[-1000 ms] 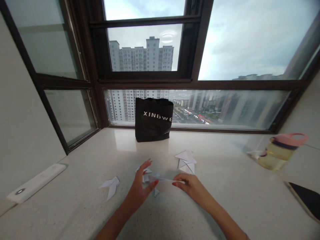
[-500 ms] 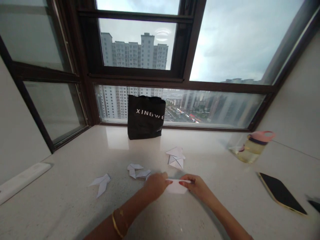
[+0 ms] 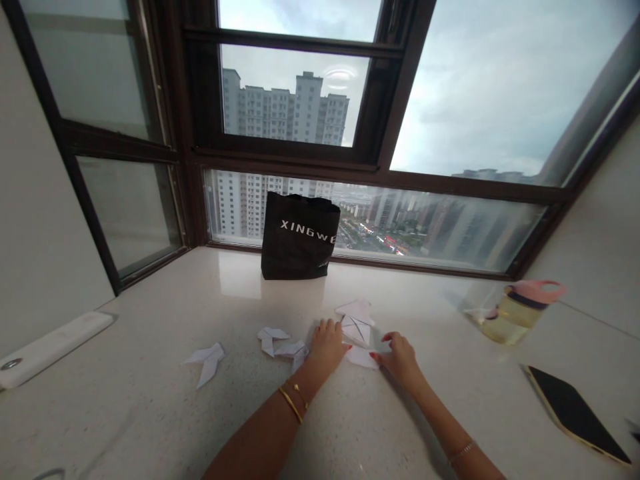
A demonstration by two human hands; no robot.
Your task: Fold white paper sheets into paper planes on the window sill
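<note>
Pinched between both hands half a second ago, the white paper (image 3: 361, 358) now appears to lie on the table (image 3: 425, 433), just on the near side of a piece with crossed folds (image 3: 356, 330). The left hand (image 3: 329, 347) has loosened into a flatter shape: its fingers point to the far side and its thumb reaches out to the paper's left edge. The right hand (image 3: 399, 359) is at the right edge, with a narrow gap between thumb and forefinger; whether the thumb presses on the paper I cannot tell. For the folding, this probably means that the table, rather than a two-handed grip, now bears the paper. The folded pieces to the left lie as they did, one (image 3: 206, 363) well apart and two (image 3: 273, 339) (image 3: 295, 351) near the left wrist, and the black bag (image 3: 300, 237) stands at the far side by the window
</note>
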